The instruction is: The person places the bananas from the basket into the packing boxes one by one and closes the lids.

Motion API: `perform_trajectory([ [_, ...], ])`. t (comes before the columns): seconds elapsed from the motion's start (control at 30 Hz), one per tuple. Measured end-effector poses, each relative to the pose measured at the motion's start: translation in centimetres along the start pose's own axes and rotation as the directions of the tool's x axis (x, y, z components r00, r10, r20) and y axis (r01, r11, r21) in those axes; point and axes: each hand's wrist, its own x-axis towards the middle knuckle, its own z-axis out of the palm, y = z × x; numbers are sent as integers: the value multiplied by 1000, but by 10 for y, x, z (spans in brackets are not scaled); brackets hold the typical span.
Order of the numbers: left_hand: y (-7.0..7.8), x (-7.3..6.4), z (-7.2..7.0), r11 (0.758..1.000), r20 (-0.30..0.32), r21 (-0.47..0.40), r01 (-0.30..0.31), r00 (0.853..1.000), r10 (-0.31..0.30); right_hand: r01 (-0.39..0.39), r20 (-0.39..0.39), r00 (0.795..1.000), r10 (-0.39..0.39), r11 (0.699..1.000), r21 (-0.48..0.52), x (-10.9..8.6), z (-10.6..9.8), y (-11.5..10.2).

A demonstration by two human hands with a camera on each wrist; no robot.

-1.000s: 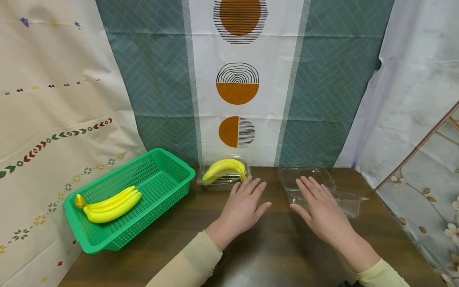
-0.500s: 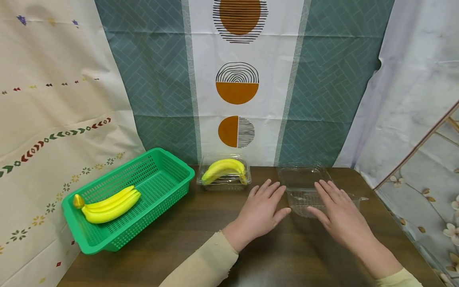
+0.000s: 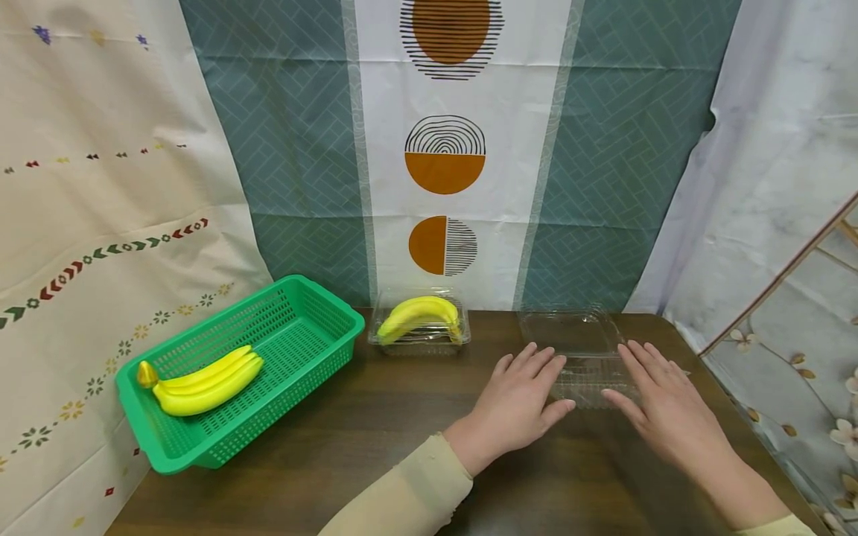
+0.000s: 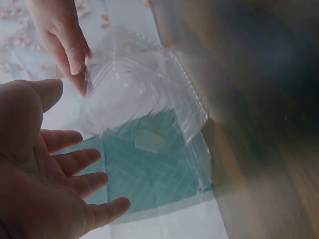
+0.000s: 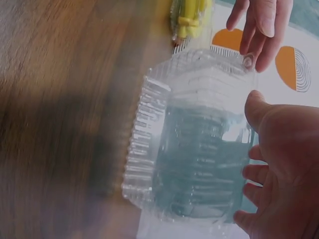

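A clear plastic clamshell container [image 3: 593, 383] stands with its lid [image 3: 570, 331] folded back toward the curtain. My left hand [image 3: 518, 406] is at its front left corner, fingers straight and spread. On the other side my right hand [image 3: 677, 420] covers the container's right end, its fingers also extended. Whether either hand touches the plastic, I cannot tell. In the left wrist view the container [image 4: 144, 94] lies beyond my left fingers; the right wrist view shows the container's ribbed wall [image 5: 144, 134] beside my right palm [image 5: 294, 154].
A second clear container [image 3: 462, 327] with bananas [image 3: 418, 316] inside sits at the table's back edge. A green basket [image 3: 315, 372] holding a bunch of bananas [image 3: 211, 383] stands at the left. Curtains [image 3: 308, 149] hang behind the brown table [image 3: 322, 461].
Both hands have moved to the right, the left from near the container of bananas to the corner of the open container. The containers and basket stay where they were.
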Motion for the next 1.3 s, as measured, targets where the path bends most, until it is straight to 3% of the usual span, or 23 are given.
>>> perform_trajectory([
  [0.57,16,6,12,1000,29,9,-10,1000,10,-23,-4,1000,23,999,-37,-14,-3,17],
  [1.3,21,-10,27,997,81,5,-72,994,72,-67,75,995,66,998,1,-33,8,27],
])
